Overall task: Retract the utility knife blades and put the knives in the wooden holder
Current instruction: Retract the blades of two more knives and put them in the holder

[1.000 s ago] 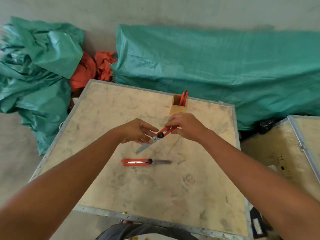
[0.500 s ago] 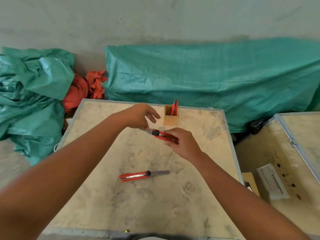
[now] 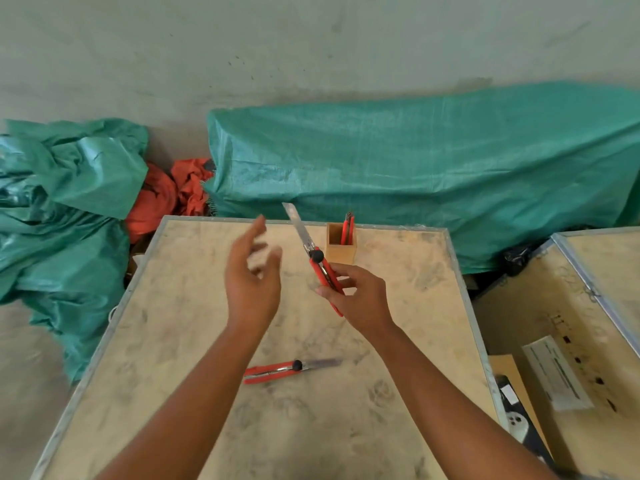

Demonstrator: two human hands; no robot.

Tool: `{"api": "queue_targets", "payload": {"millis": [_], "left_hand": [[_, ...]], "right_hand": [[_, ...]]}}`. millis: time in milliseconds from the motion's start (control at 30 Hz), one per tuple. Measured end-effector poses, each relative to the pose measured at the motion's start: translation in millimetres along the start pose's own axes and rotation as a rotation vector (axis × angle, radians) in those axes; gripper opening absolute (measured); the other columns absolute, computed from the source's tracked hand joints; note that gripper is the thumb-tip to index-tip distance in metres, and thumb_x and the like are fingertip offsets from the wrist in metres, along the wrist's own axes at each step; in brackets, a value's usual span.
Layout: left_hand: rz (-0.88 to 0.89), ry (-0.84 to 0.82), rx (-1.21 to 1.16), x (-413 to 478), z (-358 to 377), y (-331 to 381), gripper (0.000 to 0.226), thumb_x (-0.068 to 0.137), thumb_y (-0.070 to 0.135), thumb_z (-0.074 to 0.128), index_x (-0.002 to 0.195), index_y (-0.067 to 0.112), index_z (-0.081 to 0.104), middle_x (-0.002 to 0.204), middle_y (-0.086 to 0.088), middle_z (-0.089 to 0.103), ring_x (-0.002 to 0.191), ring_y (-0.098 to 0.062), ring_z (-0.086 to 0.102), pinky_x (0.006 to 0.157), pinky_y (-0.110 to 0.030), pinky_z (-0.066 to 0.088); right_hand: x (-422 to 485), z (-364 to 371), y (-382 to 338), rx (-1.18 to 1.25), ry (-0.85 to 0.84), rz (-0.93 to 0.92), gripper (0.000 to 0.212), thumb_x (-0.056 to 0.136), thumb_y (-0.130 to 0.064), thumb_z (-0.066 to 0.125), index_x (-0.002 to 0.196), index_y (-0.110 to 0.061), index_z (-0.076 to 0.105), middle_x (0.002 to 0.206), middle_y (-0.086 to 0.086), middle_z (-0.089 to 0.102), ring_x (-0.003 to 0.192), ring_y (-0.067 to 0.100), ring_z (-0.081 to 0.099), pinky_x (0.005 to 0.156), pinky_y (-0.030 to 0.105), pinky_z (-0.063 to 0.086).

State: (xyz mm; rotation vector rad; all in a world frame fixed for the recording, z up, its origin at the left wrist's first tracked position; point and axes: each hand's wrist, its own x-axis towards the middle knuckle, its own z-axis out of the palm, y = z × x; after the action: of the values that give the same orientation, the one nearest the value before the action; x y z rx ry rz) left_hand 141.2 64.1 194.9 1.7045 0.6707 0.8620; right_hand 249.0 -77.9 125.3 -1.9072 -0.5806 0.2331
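My right hand (image 3: 358, 299) grips a red utility knife (image 3: 320, 268) by its handle, its long blade extended and pointing up and away. My left hand (image 3: 251, 282) hovers just left of it, fingers spread and blurred, holding nothing. A second red utility knife (image 3: 273, 371) lies flat on the wooden crate top (image 3: 207, 341) nearer to me, blade out and pointing right. The small wooden holder (image 3: 341, 249) stands near the far edge, just behind the held knife, with red knife handles (image 3: 348, 225) sticking up out of it.
Green tarpaulins (image 3: 433, 174) cover heaps behind and left of the crate, with orange cloth (image 3: 166, 195) between them. A second wooden crate (image 3: 588, 323) bearing a paper label stands to the right, across a narrow gap holding a dark object.
My right hand turned the held knife from level to blade-up. My left hand let go of the blade end and drew back to the left, open. The view tilted upward.
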Motion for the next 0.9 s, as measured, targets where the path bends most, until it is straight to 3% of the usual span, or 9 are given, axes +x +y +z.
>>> {"api": "queue_targets", "payload": {"millis": [67, 133, 300, 467, 600, 700, 900], "left_hand": [[-0.235, -0.187, -0.051, -16, 8, -23, 0.053, 0.096, 0.008, 0.061, 0.144, 0.028, 0.048, 0.134, 0.006, 0.062, 0.106, -0.009, 0.066, 0.089, -0.044, 0.059], [-0.345, -0.288, -0.096, -24, 16, -28, 0.052, 0.097, 0.006, 0.058, 0.144, 0.025, 0.048, 0.136, 0.005, 0.064, 0.103, -0.008, 0.069, 0.087, -0.042, 0.061], [-0.392, -0.309, -0.164, -22, 21, -19, 0.044, 0.097, -0.006, 0.052, 0.133, 0.018, 0.064, 0.088, 0.029, 0.075, 0.096, -0.008, 0.074, 0.084, -0.037, 0.062], [-0.406, -0.265, -0.188, -22, 27, -18, 0.040, 0.096, -0.003, 0.057, 0.127, 0.020, 0.068, 0.106, 0.014, 0.074, 0.098, -0.015, 0.075, 0.080, -0.040, 0.063], [-0.409, -0.280, -0.166, -21, 28, -24, 0.040, 0.094, -0.001, 0.061, 0.128, 0.019, 0.067, 0.118, 0.003, 0.074, 0.098, -0.017, 0.075, 0.080, -0.039, 0.063], [-0.388, -0.302, -0.159, -21, 27, -27, 0.043, 0.093, -0.004, 0.061, 0.129, 0.019, 0.067, 0.121, 0.002, 0.073, 0.100, -0.020, 0.074, 0.078, -0.036, 0.063], [-0.341, -0.328, -0.144, -17, 26, -26, 0.045, 0.093, -0.006, 0.061, 0.130, 0.020, 0.066, 0.120, 0.004, 0.073, 0.095, -0.017, 0.075, 0.071, -0.029, 0.063]], "right_hand": [[0, 1, -2, 0.040, -0.021, -0.009, 0.055, 0.072, -0.027, 0.090, 0.124, -0.024, 0.072, 0.110, -0.007, 0.076, 0.089, 0.007, 0.073, 0.081, 0.017, 0.059], [-1, 1, -4, 0.005, -0.049, -0.036, 0.059, 0.073, -0.029, 0.089, 0.128, -0.022, 0.069, 0.113, -0.005, 0.076, 0.093, 0.009, 0.073, 0.080, 0.013, 0.057], [-2, 0, -4, -0.017, -0.076, -0.077, 0.059, 0.075, -0.026, 0.088, 0.130, -0.020, 0.068, 0.116, -0.002, 0.076, 0.099, 0.012, 0.072, 0.084, 0.012, 0.054], [-4, -6, -1, 0.021, -0.102, -0.105, 0.059, 0.075, -0.022, 0.087, 0.131, -0.019, 0.067, 0.114, -0.002, 0.075, 0.097, 0.011, 0.073, 0.087, 0.020, 0.058], [-8, -10, 2, 0.085, -0.093, -0.117, 0.040, 0.083, -0.013, 0.080, 0.123, -0.015, 0.073, 0.115, 0.000, 0.074, 0.094, 0.016, 0.074, 0.078, 0.036, 0.065], [-8, -11, 2, 0.107, -0.092, -0.101, 0.032, 0.087, -0.008, 0.076, 0.119, -0.013, 0.074, 0.115, 0.001, 0.074, 0.091, 0.017, 0.075, 0.069, 0.040, 0.066], [-5, -11, -3, 0.132, -0.080, -0.042, 0.028, 0.090, -0.011, 0.073, 0.118, -0.013, 0.074, 0.112, 0.004, 0.076, 0.093, 0.018, 0.076, 0.069, 0.046, 0.066]]}}
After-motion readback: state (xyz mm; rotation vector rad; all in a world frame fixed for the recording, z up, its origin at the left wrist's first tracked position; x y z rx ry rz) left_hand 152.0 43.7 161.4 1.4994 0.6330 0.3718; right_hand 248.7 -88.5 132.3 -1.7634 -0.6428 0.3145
